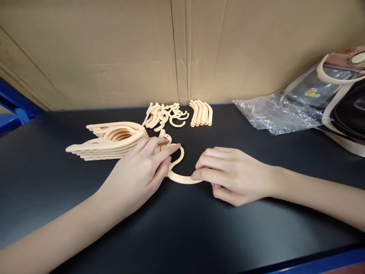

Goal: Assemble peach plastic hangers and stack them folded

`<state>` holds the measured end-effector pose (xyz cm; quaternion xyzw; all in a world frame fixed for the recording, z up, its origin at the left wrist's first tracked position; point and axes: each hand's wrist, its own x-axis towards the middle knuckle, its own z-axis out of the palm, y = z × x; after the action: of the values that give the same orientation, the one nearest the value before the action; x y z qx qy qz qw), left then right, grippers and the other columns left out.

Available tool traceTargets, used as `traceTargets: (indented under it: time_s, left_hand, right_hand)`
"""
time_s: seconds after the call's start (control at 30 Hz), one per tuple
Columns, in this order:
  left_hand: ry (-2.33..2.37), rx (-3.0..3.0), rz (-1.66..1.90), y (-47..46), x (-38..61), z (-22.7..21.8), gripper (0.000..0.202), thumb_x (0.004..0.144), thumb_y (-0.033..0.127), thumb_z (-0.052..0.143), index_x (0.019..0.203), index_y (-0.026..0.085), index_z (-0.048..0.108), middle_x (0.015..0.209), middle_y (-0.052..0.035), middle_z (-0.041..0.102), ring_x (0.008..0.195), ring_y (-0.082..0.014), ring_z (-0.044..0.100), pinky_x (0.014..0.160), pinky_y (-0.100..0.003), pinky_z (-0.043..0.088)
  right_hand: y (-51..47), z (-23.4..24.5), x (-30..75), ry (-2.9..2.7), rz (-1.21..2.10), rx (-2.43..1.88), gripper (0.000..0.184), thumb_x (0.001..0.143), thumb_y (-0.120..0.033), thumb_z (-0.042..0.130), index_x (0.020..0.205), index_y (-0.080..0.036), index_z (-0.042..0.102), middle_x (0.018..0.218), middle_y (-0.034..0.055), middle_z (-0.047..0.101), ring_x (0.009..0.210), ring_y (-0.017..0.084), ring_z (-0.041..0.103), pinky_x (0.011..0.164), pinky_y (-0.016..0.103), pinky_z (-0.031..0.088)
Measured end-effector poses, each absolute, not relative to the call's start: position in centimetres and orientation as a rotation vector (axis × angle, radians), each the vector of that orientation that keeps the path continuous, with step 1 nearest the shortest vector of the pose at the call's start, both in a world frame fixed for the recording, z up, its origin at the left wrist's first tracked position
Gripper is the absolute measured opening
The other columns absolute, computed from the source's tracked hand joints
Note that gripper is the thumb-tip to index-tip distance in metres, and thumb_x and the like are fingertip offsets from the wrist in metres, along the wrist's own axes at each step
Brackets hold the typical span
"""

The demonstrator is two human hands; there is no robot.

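Note:
A curved peach plastic hook piece [180, 176] lies on the black tabletop [199, 228] between my hands. My left hand [142, 167] rests on its left end, fingers closed down over the piece and the edge of a stack of peach hanger bodies [110, 140]. My right hand [228, 175] pinches the hook's right end with fingers curled. Behind them lie a loose heap of small hook parts [165, 114] and a neat row of curved arm parts [201, 112].
A cardboard wall [142, 53] stands along the table's back edge. At the right are a crumpled clear plastic bag [270, 112] and a black and cream appliance [346, 99]. Blue shelf framing [14, 108] shows at the far left.

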<state>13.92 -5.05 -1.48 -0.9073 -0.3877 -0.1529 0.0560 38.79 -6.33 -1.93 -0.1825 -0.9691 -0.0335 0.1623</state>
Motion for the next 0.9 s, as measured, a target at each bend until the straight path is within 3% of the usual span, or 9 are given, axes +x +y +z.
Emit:
traceTargets:
  time_s: [0.23,0.5,0.9]
  left_hand:
    - [-1.260,-2.804,-0.525,-5.0,14.1,-1.7,0.038,0.100,0.028,0.035,0.130,0.017,0.055,0.127,-0.0111,0.056,0.118,-0.0279,0.051,0.098,-0.048,0.044]
    - [-1.129,-2.786,-0.451,-5.3,14.3,-1.3,0.026,0.098,0.020,0.032,0.103,0.014,0.057,0.114,-0.0115,0.061,0.098,-0.0249,0.057,0.084,-0.043,0.047]
    - [-1.093,-2.899,-0.530,-5.3,14.0,-2.2,0.018,0.096,0.014,0.032,0.090,0.020,0.049,0.123,-0.0094,0.055,0.119,-0.0249,0.050,0.095,-0.041,0.044]
  right_hand:
    - [-6.2,-2.0,38.7,-2.759,-0.128,-0.532,0.024,0.088,-0.011,0.044,0.100,-0.011,0.065,0.090,0.0068,0.061,0.080,0.019,0.047,0.074,0.032,0.041]
    - [-5.9,-2.1,38.9,-2.678,-0.127,-0.755,0.028,0.091,-0.011,0.040,0.098,-0.010,0.067,0.086,0.0068,0.060,0.081,0.020,0.048,0.075,0.034,0.040]
    - [-5.2,-2.4,39.2,-2.577,0.000,-0.968,0.025,0.091,-0.012,0.043,0.101,-0.012,0.066,0.089,0.0056,0.061,0.083,0.019,0.051,0.080,0.035,0.038]
